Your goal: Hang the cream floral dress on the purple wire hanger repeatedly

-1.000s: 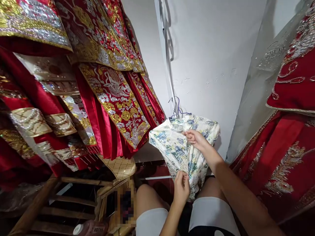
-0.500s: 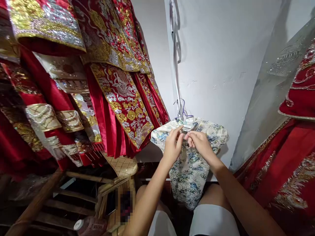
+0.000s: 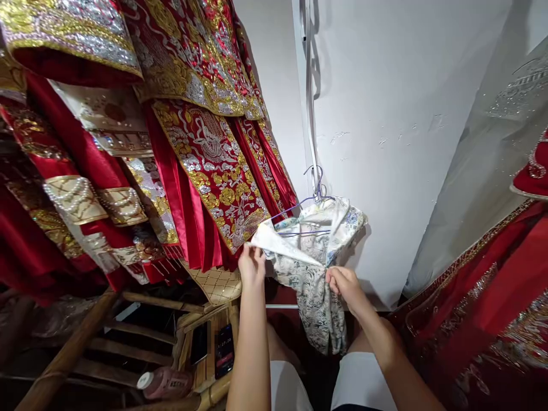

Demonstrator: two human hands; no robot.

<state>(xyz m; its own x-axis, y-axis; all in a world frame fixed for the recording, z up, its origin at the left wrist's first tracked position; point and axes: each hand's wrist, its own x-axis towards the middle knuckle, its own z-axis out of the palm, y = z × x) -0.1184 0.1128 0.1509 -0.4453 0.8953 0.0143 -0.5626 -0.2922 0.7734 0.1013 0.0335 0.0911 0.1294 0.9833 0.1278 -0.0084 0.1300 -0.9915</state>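
Observation:
A white garment with blue floral print hangs in front of me on a thin purple hanger, which is hooked to a white strap. Its front is parted, so the hanger's bar shows through the opening. My left hand pinches the garment's edge at the left and holds it out sideways, off the hanger's left arm. At the middle of the front, my right hand is closed on the fabric where the two edges meet. The right shoulder of the garment still lies over the hanger.
Red embroidered garments hang at the left, and another red garment at the right. Below left stands a bamboo chair with a phone and a pink bottle. Behind the hanger is a white wall.
My hands were close together at the neckline; now the left has moved left and down, pulling the garment's edge open. The left end of the hanger has come into sight.

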